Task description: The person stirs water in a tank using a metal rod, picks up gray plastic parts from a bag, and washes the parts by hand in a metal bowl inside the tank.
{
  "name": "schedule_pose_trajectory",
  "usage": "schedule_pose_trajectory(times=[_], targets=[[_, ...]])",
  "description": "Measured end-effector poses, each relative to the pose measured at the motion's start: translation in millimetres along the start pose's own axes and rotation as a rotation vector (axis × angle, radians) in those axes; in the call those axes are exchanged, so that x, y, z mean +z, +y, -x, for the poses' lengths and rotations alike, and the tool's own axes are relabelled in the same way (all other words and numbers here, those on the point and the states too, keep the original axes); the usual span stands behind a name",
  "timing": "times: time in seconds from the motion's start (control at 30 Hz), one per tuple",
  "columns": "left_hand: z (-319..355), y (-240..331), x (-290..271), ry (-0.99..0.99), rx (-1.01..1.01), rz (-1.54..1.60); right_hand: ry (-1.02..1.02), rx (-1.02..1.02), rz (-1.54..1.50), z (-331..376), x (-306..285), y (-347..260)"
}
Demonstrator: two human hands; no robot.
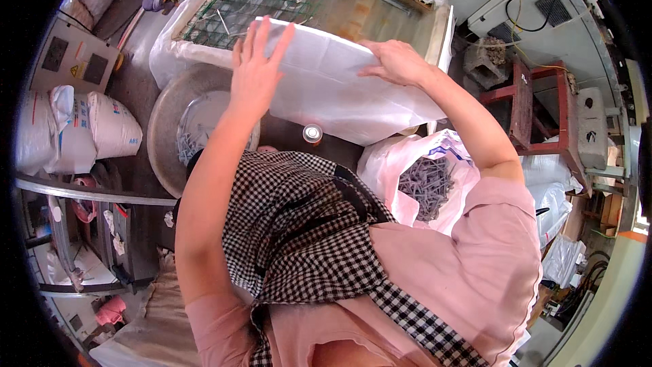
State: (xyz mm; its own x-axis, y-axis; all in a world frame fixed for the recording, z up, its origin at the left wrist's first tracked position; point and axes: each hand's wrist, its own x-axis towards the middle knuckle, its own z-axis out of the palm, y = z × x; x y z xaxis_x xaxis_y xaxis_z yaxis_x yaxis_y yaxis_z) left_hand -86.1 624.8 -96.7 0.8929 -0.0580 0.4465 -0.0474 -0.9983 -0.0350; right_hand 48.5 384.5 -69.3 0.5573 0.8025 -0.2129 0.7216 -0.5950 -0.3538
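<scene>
My left hand (253, 71) lies with fingers outstretched on the upper left part of a white plastic sheet (333, 85), its fingertips reaching the top edge. Further right, my right hand (397, 62) rests on the same edge, thumb and fingers apart, some fingers partly hidden. The sheet hangs down the near side of a large box-like frame. Behind my hands, green wire mesh (227, 17) covers the frame's left part, with several thin pale strips on it. A wooden-edged bay with a worn brownish panel (367, 17) lies to the right.
A round basin (163, 119) with grey pieces stands at left, beside white sacks (112, 126). A small can (312, 134) is below the sheet. An open pink-white sack (380, 170) holds grey slivers. Red stools (543, 105) and concrete blocks (591, 122) are at right.
</scene>
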Motion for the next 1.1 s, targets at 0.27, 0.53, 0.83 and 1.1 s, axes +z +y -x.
schedule_pose_trajectory(times=[0.27, 0.53, 0.83, 1.1], targets=[[-16.4, -7.0, 43.7, -0.104, -0.050, 0.034, -0.183, 0.074, -0.200, 13.2, 10.8, 66.4], [-31.6, -47.9, 23.9, -0.067, -0.037, 0.207, -0.171, 0.007, -0.363, 37.0, -2.4, 84.8], [-22.7, 26.5, 4.0, -0.187, 0.154, 0.071, -0.519, 0.157, -0.977, 16.0, -7.5, 72.5], [-20.1, 67.8, 23.5, -0.159, 0.289, 0.292, -0.540, 0.191, 0.048, 6.6, 170.9, 204.9]])
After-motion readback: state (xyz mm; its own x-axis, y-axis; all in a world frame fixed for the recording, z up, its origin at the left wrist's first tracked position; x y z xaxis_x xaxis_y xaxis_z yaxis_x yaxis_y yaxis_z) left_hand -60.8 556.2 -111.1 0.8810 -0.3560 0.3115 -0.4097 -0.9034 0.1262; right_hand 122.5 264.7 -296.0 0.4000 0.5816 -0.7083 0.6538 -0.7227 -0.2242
